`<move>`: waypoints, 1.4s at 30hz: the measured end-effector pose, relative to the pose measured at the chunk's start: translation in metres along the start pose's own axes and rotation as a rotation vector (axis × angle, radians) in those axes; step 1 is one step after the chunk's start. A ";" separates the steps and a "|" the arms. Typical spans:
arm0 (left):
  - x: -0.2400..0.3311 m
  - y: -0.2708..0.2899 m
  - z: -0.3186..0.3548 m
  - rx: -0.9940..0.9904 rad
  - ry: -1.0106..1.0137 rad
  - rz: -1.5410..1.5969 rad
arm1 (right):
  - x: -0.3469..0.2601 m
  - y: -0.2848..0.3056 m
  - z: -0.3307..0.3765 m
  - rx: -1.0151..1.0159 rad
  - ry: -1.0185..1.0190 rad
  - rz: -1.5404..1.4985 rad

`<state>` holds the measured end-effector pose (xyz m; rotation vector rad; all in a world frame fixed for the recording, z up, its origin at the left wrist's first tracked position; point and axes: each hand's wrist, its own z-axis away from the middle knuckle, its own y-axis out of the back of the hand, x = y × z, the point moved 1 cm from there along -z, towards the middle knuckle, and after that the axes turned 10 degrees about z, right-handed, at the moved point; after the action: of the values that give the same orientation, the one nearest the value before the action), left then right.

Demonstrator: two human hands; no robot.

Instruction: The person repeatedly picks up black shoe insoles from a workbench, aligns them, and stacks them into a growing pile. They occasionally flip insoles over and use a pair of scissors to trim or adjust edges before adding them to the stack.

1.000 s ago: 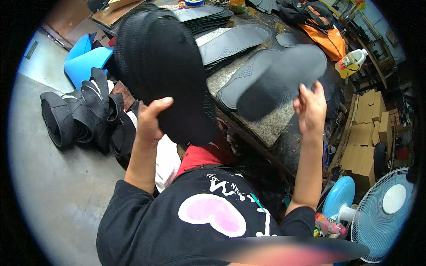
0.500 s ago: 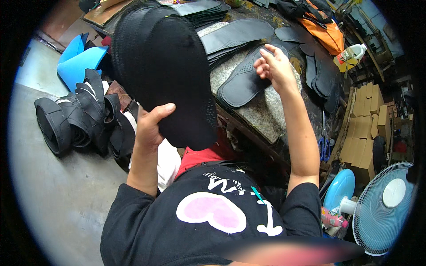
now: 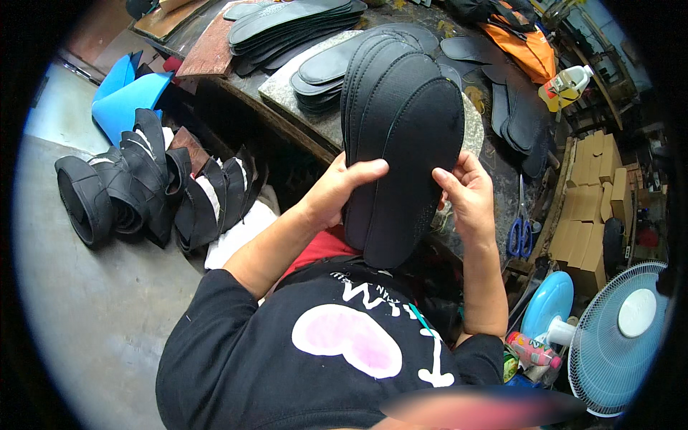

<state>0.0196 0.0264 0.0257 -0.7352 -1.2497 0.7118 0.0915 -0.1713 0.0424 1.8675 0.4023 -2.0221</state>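
Observation:
In front of my chest stands a fanned stack of black shoe insoles (image 3: 419, 136), stitched along their edges. My left hand (image 3: 333, 190) grips the left edge, with its thumb lying across the front insoles and its fingers behind, out of sight. At the right edge, my right hand (image 3: 469, 193) pinches the stack between thumb and fingers; how many insoles it takes in is hidden. Behind the held stack, a pale stone slab (image 3: 283, 89) carries more grey-black insoles (image 3: 322, 68), partly covered from view.
Another insole pile (image 3: 287, 32) lies farther left on the dark worktable (image 3: 505, 215), and loose insoles (image 3: 512, 118) lie at right. Blue-handled scissors (image 3: 521, 233) rest near the right edge. Black rolled pieces (image 3: 129, 190) sit at left, a fan (image 3: 620, 337) at lower right.
My left hand has carried the stack rightward, and the insoles are more fanned out. My right hand has come down from over the slab onto the stack's right edge.

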 end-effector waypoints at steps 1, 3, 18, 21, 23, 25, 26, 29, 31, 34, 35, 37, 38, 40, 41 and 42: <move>0.000 0.001 -0.001 -0.027 0.094 0.174 | 0.001 0.001 0.003 0.028 -0.015 -0.008; -0.001 0.002 -0.003 -0.022 0.077 0.158 | 0.003 0.005 0.007 0.041 -0.033 0.003; -0.005 0.005 0.002 -0.038 0.053 0.041 | 0.011 0.006 0.022 0.003 -0.106 -0.103; -0.007 0.007 -0.001 -0.059 0.141 0.230 | 0.013 0.007 0.023 0.061 -0.076 -0.189; -0.008 0.008 -0.002 -0.062 0.087 0.192 | 0.014 0.008 0.024 0.073 -0.078 -0.187; -0.009 0.008 -0.002 -0.014 0.041 0.049 | 0.013 0.010 0.025 0.108 -0.042 -0.228; -0.009 0.008 -0.002 0.011 0.018 -0.022 | 0.013 0.011 0.026 0.166 -0.048 -0.237; -0.010 0.005 0.000 -0.049 0.011 -0.150 | 0.015 0.010 0.031 0.113 -0.017 -0.251; -0.009 0.004 0.001 -0.060 0.035 -0.172 | 0.016 0.010 0.034 0.066 -0.024 -0.272; -0.007 0.003 0.002 -0.072 0.032 -0.218 | 0.017 0.014 0.035 0.090 -0.015 -0.272; -0.006 0.003 0.002 -0.061 0.027 -0.243 | 0.018 0.015 0.034 0.082 -0.023 -0.256; -0.006 0.002 0.003 -0.098 0.020 -0.255 | 0.019 0.016 0.032 0.071 -0.034 -0.230; -0.006 0.002 0.004 -0.091 0.025 -0.271 | 0.019 0.016 0.030 0.082 -0.007 -0.223; -0.006 0.002 0.006 -0.046 0.001 -0.190 | 0.019 0.014 0.027 0.110 0.033 -0.203; -0.005 0.002 0.007 -0.028 -0.006 -0.147 | 0.019 0.012 0.026 0.116 0.059 -0.237; -0.004 0.003 0.007 0.010 0.003 -0.096 | 0.018 0.011 0.024 0.133 0.068 -0.264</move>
<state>0.0118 0.0254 0.0218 -0.6635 -1.2696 0.6382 0.0735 -0.1929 0.0267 2.0608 0.5719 -2.2071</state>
